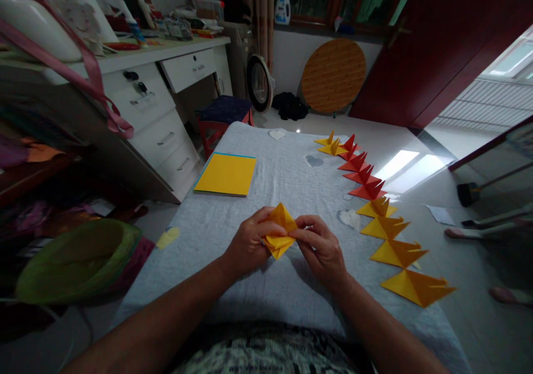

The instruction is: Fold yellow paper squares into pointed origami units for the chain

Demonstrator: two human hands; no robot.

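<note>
- Pinching a yellow folded-paper piece [283, 218] from the left, the left hand [251, 239] has a narrow grip; the right hand [318, 246] holds its right edge in the fingertips.
- Both are over the pale blue-grey cloth-covered tabletop [287, 174].
- Forward and left: a flat, yellow-topped square stack of paper [227, 175].
- Right: a row of pointed red and yellow folded-paper shapes [370, 190].
- Left of the tabletop: a round green-lined bin [102, 281], contents too dim to tell.

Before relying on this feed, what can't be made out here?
- Head view: part of folded yellow paper, covered by the left hand and right hand.
- Head view: most of what lies under the yellow square, covered by it.
- Head view: red door's top, cut off by upper edge.
</note>
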